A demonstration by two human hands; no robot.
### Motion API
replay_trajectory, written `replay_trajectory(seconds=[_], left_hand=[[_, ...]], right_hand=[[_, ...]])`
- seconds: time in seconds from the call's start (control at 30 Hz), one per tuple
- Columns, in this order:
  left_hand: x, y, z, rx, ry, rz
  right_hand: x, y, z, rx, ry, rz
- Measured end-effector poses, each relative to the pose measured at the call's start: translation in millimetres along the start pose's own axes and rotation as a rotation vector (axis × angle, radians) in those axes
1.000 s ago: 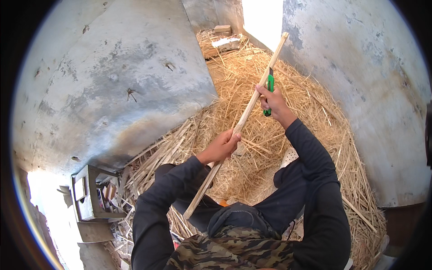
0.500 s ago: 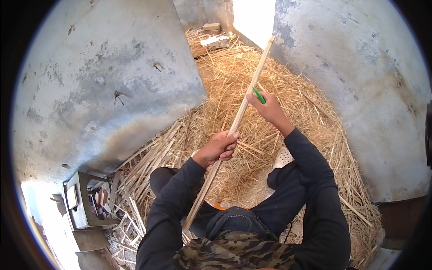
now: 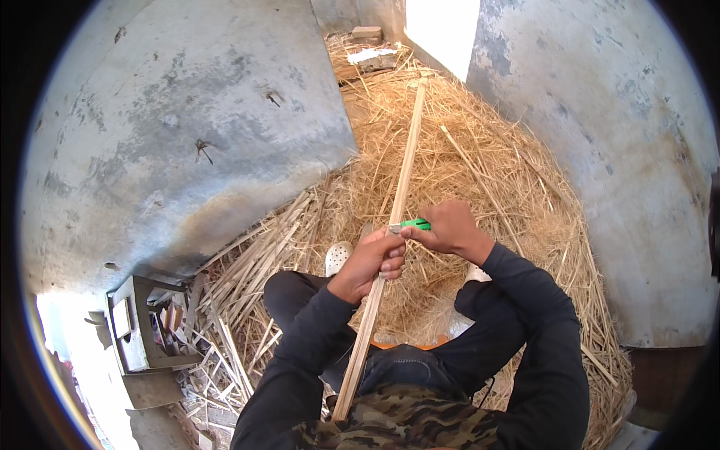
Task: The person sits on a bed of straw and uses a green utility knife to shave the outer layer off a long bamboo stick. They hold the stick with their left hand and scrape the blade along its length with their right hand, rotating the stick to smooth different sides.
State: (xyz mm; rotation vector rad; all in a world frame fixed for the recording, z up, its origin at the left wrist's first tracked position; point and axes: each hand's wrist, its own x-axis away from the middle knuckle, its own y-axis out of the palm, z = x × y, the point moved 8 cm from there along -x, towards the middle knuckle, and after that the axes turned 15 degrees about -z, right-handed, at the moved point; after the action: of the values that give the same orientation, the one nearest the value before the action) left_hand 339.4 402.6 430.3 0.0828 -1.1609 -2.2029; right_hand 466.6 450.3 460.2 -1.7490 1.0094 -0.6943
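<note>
A long, pale wooden strip (image 3: 406, 169), perhaps split bamboo, runs from my lap up and away over the straw-like shavings. My left hand (image 3: 370, 264) is wrapped round it near its middle. In my right hand (image 3: 450, 227) is a green utility knife (image 3: 417, 224), its short metal blade against the strip just beyond my left thumb. The right fingers curl over the knife handle and hide part of it. Both hands are close together, nearly touching.
Shavings (image 3: 442, 172) cover the floor between two worn grey walls. Loose strips (image 3: 262, 232) are heaped at the left, beside a small wooden cabinet (image 3: 154, 330) with clutter inside. Bricks (image 3: 366, 34) lie at the far end near a bright opening. My white perforated shoe (image 3: 338, 258) shows beside the left knee.
The right hand has come down the strip with the knife, close to my left hand. The strip now stands more upright in view, its far end shifted left.
</note>
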Motion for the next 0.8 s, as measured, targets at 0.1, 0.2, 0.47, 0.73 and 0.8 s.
replay_trajectory(seconds=[0.1, 0.2, 0.47, 0.73, 0.8], left_hand=[[9.2, 5.4, -4.6, -0.043, 0.004, 0.010], [12.4, 8.1, -4.5, -0.139, -0.024, 0.026], [19.9, 10.1, 6.8, -0.262, -0.101, 0.034], [50.8, 37.1, 10.6, -0.733, -0.152, 0.037], [60.6, 35.9, 4.3, -0.705, -0.182, 0.008]], right_hand=[[3.1, 0.3, 0.0, 0.015, -0.004, 0.028], [6.0, -2.7, -2.7, 0.048, -0.016, 0.077], [5.5, -12.5, -5.7, 0.070, -0.014, 0.132], [26.4, -13.9, -39.0, 0.031, -0.111, 0.183], [32.1, -10.4, -47.5, 0.051, -0.125, 0.184]])
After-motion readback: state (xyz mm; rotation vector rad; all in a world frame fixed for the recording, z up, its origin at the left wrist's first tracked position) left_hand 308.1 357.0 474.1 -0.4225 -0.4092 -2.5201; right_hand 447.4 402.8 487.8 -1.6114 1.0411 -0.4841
